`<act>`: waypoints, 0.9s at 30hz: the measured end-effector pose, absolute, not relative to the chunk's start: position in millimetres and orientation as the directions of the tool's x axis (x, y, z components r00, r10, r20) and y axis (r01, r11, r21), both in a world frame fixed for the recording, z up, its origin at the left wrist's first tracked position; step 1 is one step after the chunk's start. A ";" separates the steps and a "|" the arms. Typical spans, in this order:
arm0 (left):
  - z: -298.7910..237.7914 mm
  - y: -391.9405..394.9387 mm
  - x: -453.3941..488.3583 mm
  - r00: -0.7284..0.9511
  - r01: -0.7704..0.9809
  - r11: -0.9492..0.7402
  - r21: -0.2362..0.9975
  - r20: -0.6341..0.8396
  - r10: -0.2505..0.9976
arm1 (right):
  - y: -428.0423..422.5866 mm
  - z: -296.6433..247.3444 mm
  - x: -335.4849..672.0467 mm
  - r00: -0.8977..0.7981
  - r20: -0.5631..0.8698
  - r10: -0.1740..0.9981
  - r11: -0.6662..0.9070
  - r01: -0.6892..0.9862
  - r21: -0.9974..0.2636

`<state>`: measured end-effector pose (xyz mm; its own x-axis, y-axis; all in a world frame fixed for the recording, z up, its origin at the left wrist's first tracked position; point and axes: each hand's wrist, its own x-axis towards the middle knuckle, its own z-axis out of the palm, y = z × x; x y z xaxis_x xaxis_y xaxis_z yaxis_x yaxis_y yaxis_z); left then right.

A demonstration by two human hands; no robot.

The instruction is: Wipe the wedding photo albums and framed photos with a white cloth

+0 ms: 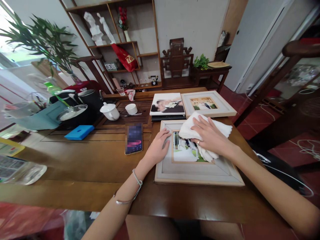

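Observation:
A picture frame (197,173) with a pale wide border lies flat on the wooden table, a photo (185,153) under its pane. On its left border rests my left hand (160,146), fingers slightly apart and laid over the edge, with nothing in them. My right hand (212,135) presses a white cloth (188,125) onto the photo's right half, its fingers on the cloth. Part of the photo is hidden by cloth and hand. Directly behind lie a second pale frame (223,103) and a stacked photo panel (167,95).
Left of the frame lies a phone (134,138). Beyond it are a lidded white cup (110,111), a small white bowl (131,109) and a blue block (79,132). A light-blue bin (47,116) stands farther left. The table's front edge (195,213) runs close to my lap.

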<state>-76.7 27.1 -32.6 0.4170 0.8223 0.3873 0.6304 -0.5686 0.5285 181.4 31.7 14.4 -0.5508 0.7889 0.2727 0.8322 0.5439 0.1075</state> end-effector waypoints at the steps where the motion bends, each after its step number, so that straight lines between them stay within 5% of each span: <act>1: -32.7 27.3 -76.8 0.417 0.629 -0.570 0.529 0.389 0.821 | 32.0 11.8 181.1 -0.540 0.244 0.805 0.538 0.839 0.082; 8: -33.2 27.6 -77.3 0.418 0.623 -0.574 0.532 0.394 0.819 | 11.8 24.8 173.4 -0.573 0.030 0.819 0.574 0.817 -0.052; 13: -33.5 27.1 -77.3 0.418 0.624 -0.572 0.532 0.392 0.820 | -32.3 58.8 178.1 -0.771 -0.182 0.611 0.684 0.629 -0.369; 16: -33.5 27.1 -77.4 0.422 0.626 -0.577 0.525 0.393 0.817 | -44.4 67.3 185.8 -0.791 -0.215 0.574 0.668 0.603 -0.436; 18: -33.3 27.2 -77.5 0.426 0.628 -0.577 0.521 0.390 0.816 | -38.2 62.5 190.3 -0.740 -0.156 0.655 0.662 0.660 -0.355; 23: -32.7 26.9 -77.8 0.428 0.625 -0.575 0.528 0.385 0.818 | 9.1 32.5 205.4 -0.494 0.179 0.851 0.490 0.869 0.072; 27: -31.7 27.3 -77.8 0.421 0.622 -0.566 0.541 0.379 0.824 | 39.4 13.3 218.3 -0.397 0.288 0.872 0.377 0.918 0.123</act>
<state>-77.8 27.3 -31.7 0.4207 0.8244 0.3786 0.6221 -0.5659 0.5410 218.3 39.4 13.3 -0.3966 0.8717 0.2877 0.9180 0.3772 0.1225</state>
